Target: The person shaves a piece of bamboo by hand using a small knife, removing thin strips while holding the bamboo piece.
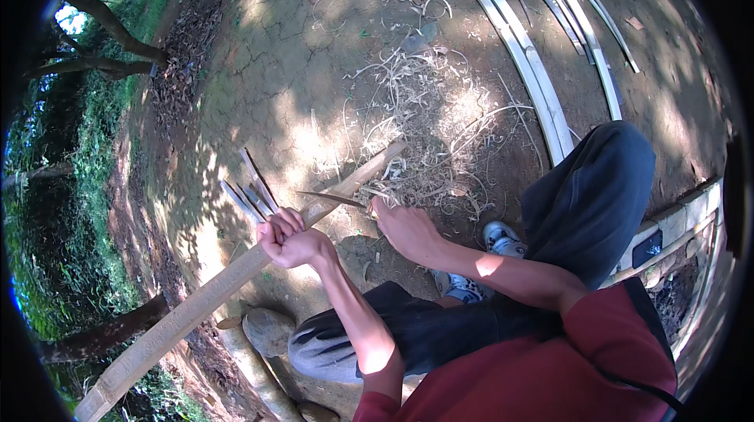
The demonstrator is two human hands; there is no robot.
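Observation:
In my right hand [404, 230] is a knife [334, 198], its thin blade pointing left and lying across a long pale bamboo pole [196, 302]. The pole slants from the lower left up to the middle of the view. My left hand [294, 240] is closed in a fist over the pole, palm side turned up, near the knife tip. What its fingers hold is hidden. Several thin strips [255, 190] fan out just beyond this fist; I cannot tell whether they are gripped or lie on the ground.
Curled shavings [428, 120] cover the earth ahead. Long split slats [522, 61] lie at the far right. A stone [269, 331] and another pole [255, 371] are by my left knee. At right sits a bamboo frame [667, 226] with a dark phone-like object [649, 248]. Trees stand left.

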